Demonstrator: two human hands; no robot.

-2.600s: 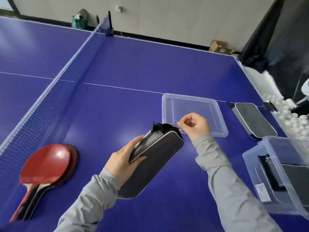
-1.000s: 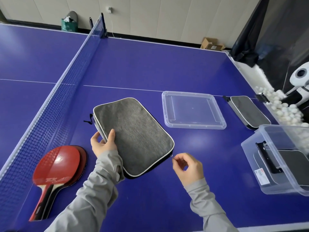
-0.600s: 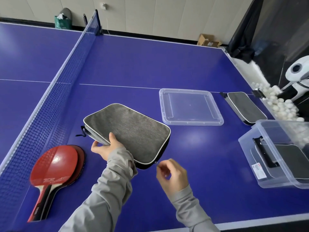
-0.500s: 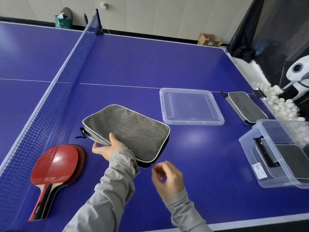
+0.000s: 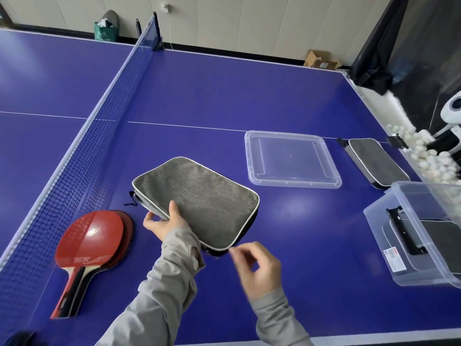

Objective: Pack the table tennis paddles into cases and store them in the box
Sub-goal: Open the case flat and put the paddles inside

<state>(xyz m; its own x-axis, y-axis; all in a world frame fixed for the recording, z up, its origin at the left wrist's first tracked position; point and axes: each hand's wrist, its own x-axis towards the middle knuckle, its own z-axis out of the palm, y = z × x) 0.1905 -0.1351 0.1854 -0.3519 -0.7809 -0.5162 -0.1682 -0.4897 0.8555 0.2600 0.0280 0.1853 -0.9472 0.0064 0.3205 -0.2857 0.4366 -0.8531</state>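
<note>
Head view: the left hand [image 5: 166, 222] grips the near-left edge of a grey case [image 5: 199, 201], thumb on top and fingers curled under it. The right hand [image 5: 257, 267] is at the case's near corner, at about 5 o'clock from the case's middle, with thumb and forefinger pinched together at the zipper end; the hand is blurred, so I cannot tell whether the zipper pull is actually between them. The case lies almost flat on the blue table [image 5: 224, 96].

At 8 o'clock from the case, two stacked paddles [image 5: 89, 236] rest on the table beside the net [image 5: 82, 151], red face up, handles toward the near edge. At 2 o'clock lies a clear lid [image 5: 291, 158], and beyond it, farther right, a second case [image 5: 376, 162]. At 4 o'clock, near the right edge, a clear box [image 5: 399, 245] holds another case [image 5: 439, 236]. White balls [image 5: 429, 158] are heaped past the table's right edge.
</note>
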